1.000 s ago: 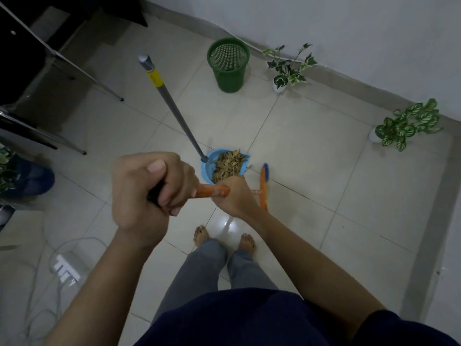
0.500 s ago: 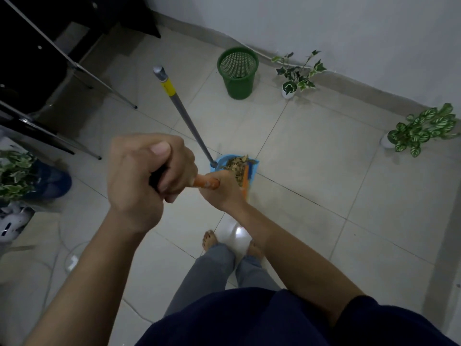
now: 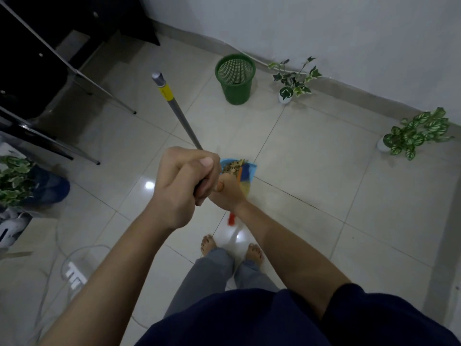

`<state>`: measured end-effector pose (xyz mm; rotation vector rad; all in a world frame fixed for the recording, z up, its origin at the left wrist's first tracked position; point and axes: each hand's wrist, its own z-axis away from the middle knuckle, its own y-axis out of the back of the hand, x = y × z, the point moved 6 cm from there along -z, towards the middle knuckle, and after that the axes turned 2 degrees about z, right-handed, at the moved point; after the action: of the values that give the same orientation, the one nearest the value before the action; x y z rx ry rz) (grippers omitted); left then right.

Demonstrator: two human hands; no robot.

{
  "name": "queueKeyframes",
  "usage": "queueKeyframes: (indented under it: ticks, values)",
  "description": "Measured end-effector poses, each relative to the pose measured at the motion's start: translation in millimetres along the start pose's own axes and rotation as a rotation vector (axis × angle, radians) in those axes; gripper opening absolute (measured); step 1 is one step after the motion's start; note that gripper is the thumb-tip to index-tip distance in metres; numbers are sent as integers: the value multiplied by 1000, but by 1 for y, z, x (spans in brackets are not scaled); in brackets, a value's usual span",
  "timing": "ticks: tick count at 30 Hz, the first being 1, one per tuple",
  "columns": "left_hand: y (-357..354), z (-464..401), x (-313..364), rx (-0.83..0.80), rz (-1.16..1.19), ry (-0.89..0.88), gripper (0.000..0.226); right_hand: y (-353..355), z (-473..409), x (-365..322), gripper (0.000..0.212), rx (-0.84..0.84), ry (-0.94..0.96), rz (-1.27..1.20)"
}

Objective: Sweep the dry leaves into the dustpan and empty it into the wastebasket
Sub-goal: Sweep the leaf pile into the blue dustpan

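Note:
My left hand (image 3: 184,186) grips the dark top end of the orange broom handle (image 3: 219,187), which points almost straight at the camera. My right hand (image 3: 228,196) holds the same handle just below it. The broom's blue and yellow bristles (image 3: 245,174) sit inside the blue dustpan (image 3: 253,168) on the floor, against a heap of dry leaves (image 3: 234,167). The dustpan's long grey handle with a yellow band (image 3: 174,108) rises free toward the upper left; neither hand touches it. The green mesh wastebasket (image 3: 235,79) stands by the wall, beyond the dustpan.
Two potted plants (image 3: 294,81) (image 3: 416,132) stand along the wall to the right of the basket. Black furniture on metal legs (image 3: 82,78) fills the upper left. Another plant (image 3: 12,181), a power strip (image 3: 74,274) and cables lie at left. My bare feet (image 3: 207,245) stand behind the dustpan.
The broom head has swung from the right of the dustpan into it, against the leaves. My hands have drawn close together, and the view has tilted up and moved back.

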<state>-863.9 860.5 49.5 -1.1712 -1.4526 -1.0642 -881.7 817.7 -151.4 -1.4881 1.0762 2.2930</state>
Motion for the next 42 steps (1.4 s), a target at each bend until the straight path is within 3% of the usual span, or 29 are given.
queueKeyframes:
  ticks: [3,8,12,15,17,19,22,24,27,29,31,32,35,37,42]
  values:
    - [1,-9,17,-36,10,-43,37,10,1,-13,56,56,95,48]
    - [-6,-21,33,-52,87,-72,35,45,16,-2,51,165,-8,140]
    - [-29,-28,21,-112,120,-55,37,76,30,30,57,157,-100,5]
    - [-48,-33,2,-182,127,-31,38,95,35,51,23,129,-136,58]
    - [-61,-37,-10,-238,108,-20,35,97,33,94,23,77,-298,171]
    - [-72,-42,-19,-295,81,7,31,105,46,113,28,91,-490,2]
    - [-81,-49,-24,-396,88,24,34,110,64,106,9,220,-701,-790]
    - [-81,-53,-24,-495,139,17,38,113,62,107,14,317,-764,-1040]
    - [-81,-76,-43,-649,65,69,42,118,53,92,14,356,-803,-968]
    - [-67,-94,-68,-676,-34,218,30,118,52,90,19,341,-887,-860]
    - [-39,-111,-88,-638,-231,161,23,117,59,93,16,330,-992,-770]
    - [-22,-116,-103,-667,-440,134,21,115,64,96,14,350,-1053,-763]
    - [48,-128,-176,-898,-1448,308,41,102,81,102,27,417,-1215,-776]
    - [93,-130,-205,-999,-1897,405,50,93,91,96,30,368,-1288,-776]
    - [160,-132,-227,-1091,-2340,390,50,74,99,91,20,408,-1361,-831]
